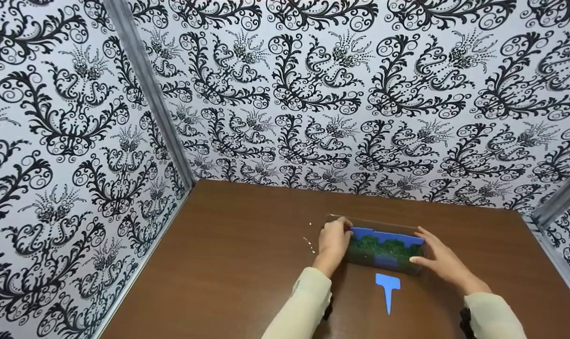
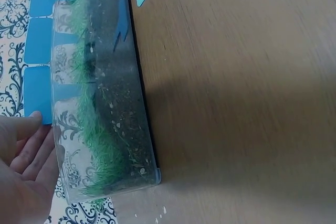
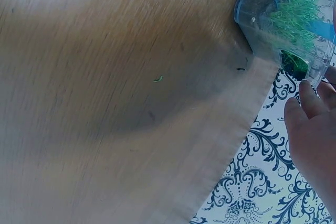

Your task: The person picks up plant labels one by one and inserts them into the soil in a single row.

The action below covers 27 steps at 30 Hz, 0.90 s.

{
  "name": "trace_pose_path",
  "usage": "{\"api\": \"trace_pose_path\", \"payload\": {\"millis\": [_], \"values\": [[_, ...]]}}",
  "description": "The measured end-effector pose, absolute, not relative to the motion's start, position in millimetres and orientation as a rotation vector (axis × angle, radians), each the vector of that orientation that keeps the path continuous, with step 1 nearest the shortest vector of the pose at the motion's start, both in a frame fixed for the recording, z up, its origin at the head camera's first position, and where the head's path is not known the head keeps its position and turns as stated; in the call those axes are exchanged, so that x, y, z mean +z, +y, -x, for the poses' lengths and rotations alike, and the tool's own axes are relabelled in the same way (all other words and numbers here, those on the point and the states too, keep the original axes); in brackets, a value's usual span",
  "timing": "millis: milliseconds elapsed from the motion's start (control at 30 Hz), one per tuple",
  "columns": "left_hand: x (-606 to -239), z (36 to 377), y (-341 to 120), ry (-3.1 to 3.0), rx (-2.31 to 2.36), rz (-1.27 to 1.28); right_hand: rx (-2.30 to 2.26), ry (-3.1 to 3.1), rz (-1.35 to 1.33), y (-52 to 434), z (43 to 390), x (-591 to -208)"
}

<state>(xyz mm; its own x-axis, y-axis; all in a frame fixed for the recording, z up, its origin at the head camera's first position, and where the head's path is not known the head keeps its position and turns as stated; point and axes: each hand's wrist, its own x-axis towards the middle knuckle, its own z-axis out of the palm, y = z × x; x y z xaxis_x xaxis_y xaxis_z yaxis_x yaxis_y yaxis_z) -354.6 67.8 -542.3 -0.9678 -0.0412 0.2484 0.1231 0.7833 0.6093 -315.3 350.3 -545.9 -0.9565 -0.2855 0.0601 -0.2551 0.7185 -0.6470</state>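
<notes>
A long clear plastic planter box (image 1: pixel 360 262) stands on the table, holding dark soil and green grass (image 2: pixel 100 148). Several blue plant labels stand in a row along its far side. At the left end, my left hand (image 1: pixel 334 238) pinches the endmost blue plant label (image 2: pixel 38 90) between thumb and fingers. My right hand (image 1: pixel 440 259) spans the right end of the box, thumb toward the front and fingers behind; in the right wrist view, its relaxed fingers (image 3: pixel 310 100) are at the box's end. One loose T-shaped blue label (image 1: pixel 388 284) lies in front of the box.
Small pale crumbs (image 1: pixel 309 242) are scattered on the brown tabletop (image 1: pixel 238 263) left of the box. A tiny green scrap (image 3: pixel 158 79) lies near its right end. Patterned panels (image 1: pixel 313 94) enclose the table at the back and sides.
</notes>
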Motion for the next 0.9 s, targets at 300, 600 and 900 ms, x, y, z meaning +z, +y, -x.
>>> {"api": "trace_pose_path", "payload": {"millis": [300, 600, 900], "values": [[-541.8, 354.7, 67.8, -2.721, -0.946, 0.065, -1.078, 2.868, 0.462, 350.0, 314.9, -545.5], [-541.9, 354.7, 66.6, -2.730, -0.945, 0.046, -1.075, 2.865, 0.462, 350.5, 314.3, -544.8], [-542.7, 355.1, 63.6, -2.718, -0.960, 0.076, -1.074, 2.865, 0.446, 350.5, 314.6, -545.2]]}}
